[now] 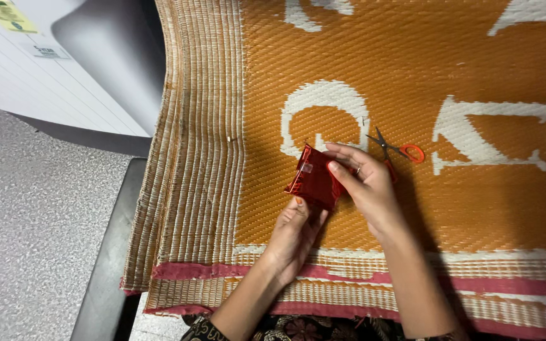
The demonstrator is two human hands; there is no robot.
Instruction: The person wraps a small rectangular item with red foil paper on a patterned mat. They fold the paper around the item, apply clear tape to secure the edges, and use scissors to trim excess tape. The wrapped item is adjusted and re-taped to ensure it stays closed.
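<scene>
Left hand (295, 230): we pinch the red packet's near edge.
Right hand (361, 180): we grip its right side.
Red packet (314, 180): mid-mat, held up.
Scissors (399, 150): just right, on the orange mat (475, 208).

Scissors (394, 150) lie just beyond; mat (475, 208) otherwise open

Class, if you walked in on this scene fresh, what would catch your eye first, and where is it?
The orange woven mat with white shapes fills most of the view. At its middle, the left hand and right hand hold a small folded dark red sheet. Orange-handled scissors lie on the mat just beyond the right hand.
</scene>
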